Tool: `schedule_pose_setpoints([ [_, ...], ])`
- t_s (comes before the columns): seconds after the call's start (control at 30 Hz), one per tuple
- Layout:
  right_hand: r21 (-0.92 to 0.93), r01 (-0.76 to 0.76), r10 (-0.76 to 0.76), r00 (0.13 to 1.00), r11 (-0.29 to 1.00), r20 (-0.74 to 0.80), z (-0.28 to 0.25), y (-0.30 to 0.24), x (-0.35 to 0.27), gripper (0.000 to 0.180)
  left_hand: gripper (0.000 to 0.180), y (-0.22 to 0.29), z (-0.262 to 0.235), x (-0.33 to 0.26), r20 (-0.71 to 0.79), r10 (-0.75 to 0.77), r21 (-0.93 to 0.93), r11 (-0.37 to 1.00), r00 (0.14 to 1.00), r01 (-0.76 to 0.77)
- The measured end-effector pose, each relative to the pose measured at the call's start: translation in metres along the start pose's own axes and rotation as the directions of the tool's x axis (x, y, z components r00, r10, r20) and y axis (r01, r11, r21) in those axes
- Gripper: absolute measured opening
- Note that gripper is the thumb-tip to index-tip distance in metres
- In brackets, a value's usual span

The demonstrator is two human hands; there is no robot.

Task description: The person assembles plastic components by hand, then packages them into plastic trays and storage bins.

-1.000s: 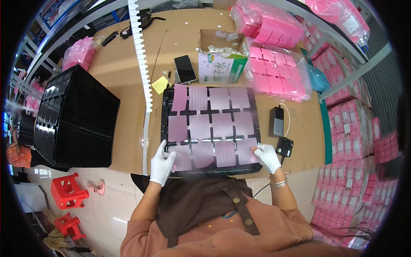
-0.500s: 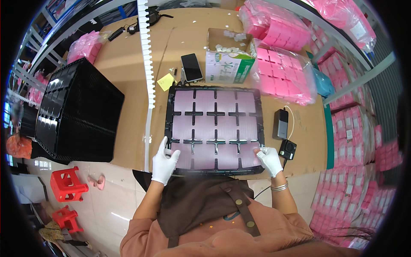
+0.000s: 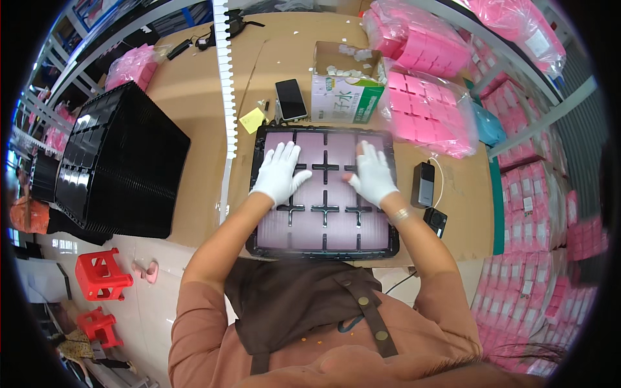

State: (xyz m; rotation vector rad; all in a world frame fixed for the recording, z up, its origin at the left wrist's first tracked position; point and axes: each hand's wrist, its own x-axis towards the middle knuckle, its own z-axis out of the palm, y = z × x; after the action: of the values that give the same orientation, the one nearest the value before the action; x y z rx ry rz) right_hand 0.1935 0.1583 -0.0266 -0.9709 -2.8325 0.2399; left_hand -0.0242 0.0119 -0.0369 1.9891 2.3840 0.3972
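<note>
A black plastic tray lies flat on the cardboard-topped table in front of me. Pale purple sheets fill its compartments, with black cross-shaped dividers standing between them. On the upper left of the sheets my left hand, in a white glove, lies flat with the fingers spread. My right hand, gloved in white with bare thumb and index tips, rests palm down on the upper right of them, fingers apart. Both forearms cross the near part of the tray.
A tall stack of black trays stands at the left. Beyond the tray are a phone, a yellow note and an open carton with white scraps. Bagged pink sheets lie far right; a power bank sits nearer. Red stools stand on the floor.
Both hands have left the tray's near corners and moved forward and inward onto the sheets, fingers now spread flat. The tray looks almost unmoved.
</note>
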Motion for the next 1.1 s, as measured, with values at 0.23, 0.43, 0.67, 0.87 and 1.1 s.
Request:
schedule_pose_setpoints([
  [0.23, -0.151, -0.084, 0.095, 0.993, 0.985, 0.064, 0.007, 0.027, 0.022, 0.089, 0.055, -0.022, 0.002, 0.029, 0.083, 0.035, 0.13, 0.99, 0.996, -0.046],
  [0.43, -0.099, -0.049, 0.058, 0.994, 0.994, 0.089, -0.006, 0.022, 0.011, 0.089, 0.065, -0.038, 0.006, 0.013, 0.003, 0.001, 0.173, 0.985, 1.0, -0.001],
  [0.67, -0.039, -0.095, 0.097, 0.994, 0.995, 0.045, -0.011, 0.023, 0.015, 0.078, 0.065, -0.035, 0.008, 0.003, -0.021, 0.0, 0.128, 0.992, 1.0, 0.003],
  [0.87, 0.02, 0.198, -0.199, 0.974, 0.98, 0.11, -0.042, 0.015, -0.074, 0.07, 0.064, -0.023, -0.038, -0.094, 0.228, 0.357, -0.016, 0.932, 0.906, -0.363],
  [1.1, 0.174, 0.288, -0.313, 0.94, 0.942, 0.136, -0.024, 0.016, -0.173, 0.06, 0.046, -0.047, -0.042, -0.156, 0.331, 0.469, -0.279, 0.877, 0.819, -0.39],
])
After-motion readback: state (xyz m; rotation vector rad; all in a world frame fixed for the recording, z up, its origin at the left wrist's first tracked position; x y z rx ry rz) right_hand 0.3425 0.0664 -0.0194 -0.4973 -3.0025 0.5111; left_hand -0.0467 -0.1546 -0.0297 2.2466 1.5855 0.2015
